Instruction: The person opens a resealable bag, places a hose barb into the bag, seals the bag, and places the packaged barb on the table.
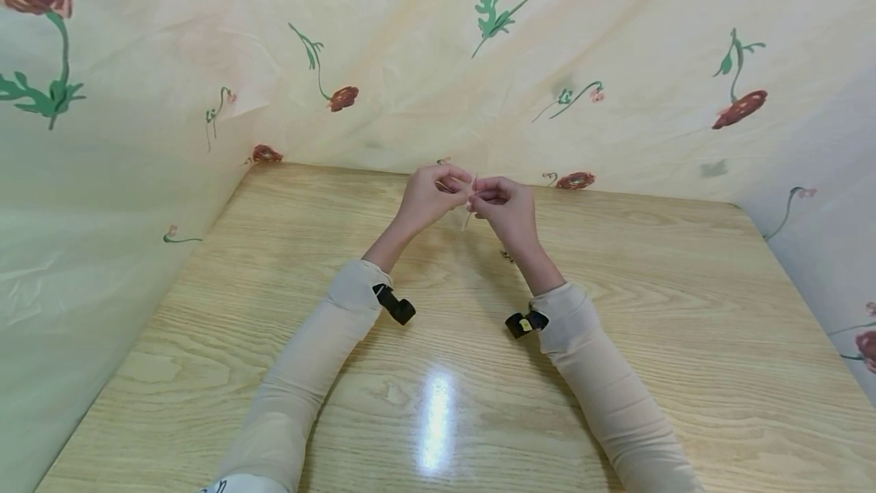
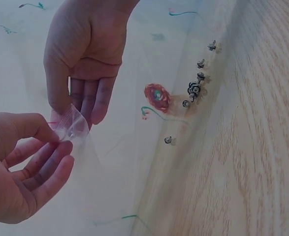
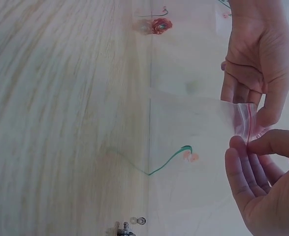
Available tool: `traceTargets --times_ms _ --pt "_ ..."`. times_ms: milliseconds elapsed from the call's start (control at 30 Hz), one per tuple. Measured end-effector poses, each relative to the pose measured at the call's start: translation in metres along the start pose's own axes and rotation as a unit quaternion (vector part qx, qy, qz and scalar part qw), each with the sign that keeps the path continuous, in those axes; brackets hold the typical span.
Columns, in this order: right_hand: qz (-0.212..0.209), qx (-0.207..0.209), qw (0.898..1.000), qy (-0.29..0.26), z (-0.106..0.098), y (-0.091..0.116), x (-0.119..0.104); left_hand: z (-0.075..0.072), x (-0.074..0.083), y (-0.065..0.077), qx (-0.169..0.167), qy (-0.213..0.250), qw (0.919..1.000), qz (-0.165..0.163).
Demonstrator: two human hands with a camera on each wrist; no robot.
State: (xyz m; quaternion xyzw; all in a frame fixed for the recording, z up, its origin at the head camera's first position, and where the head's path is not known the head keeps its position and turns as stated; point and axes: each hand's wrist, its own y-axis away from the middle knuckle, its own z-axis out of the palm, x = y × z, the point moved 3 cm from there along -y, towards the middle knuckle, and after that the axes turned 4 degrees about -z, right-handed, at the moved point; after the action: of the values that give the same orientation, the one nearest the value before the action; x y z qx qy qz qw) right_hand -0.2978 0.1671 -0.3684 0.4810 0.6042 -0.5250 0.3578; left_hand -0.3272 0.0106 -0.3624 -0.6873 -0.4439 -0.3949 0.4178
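Note:
Both hands meet above the far part of the table at a small clear zip-lock bag [image 1: 468, 221] with a red line along its seal. My left hand [image 1: 430, 198] pinches the bag between thumb and fingertips at one side of its top. On the other side, thumb and fingers of my right hand [image 1: 509, 210] pinch it by the seal strip. In the right wrist view the see-through body of the bag [image 3: 208, 125] spreads out from the fingers, hard to make out against the pale backdrop.
Several small metal screws [image 2: 194, 89] lie in a loose row on the wooden table [image 1: 438, 348], nearer my right forearm. A flower-printed sheet [image 1: 411, 82] rises behind the table and along its sides. Black wrist cameras [image 1: 395, 305] sit on both sleeves.

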Motion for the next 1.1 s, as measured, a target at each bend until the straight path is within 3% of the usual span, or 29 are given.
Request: traceTargets --times_ms 400,700,1100 --pt "0.025 0.013 1.0 0.01 -0.004 0.0 -0.001 -0.007 0.002 0.001 0.003 0.002 1.0 0.007" --pt "0.033 0.016 0.999 -0.005 -0.008 -0.002 0.001 -0.013 0.003 0.001 -0.009 0.013 0.9996 -0.022" --pt "0.033 -0.01 0.999 0.005 -0.017 -0.003 0.001 -0.025 0.004 -0.001 -0.038 0.026 0.9983 -0.037"
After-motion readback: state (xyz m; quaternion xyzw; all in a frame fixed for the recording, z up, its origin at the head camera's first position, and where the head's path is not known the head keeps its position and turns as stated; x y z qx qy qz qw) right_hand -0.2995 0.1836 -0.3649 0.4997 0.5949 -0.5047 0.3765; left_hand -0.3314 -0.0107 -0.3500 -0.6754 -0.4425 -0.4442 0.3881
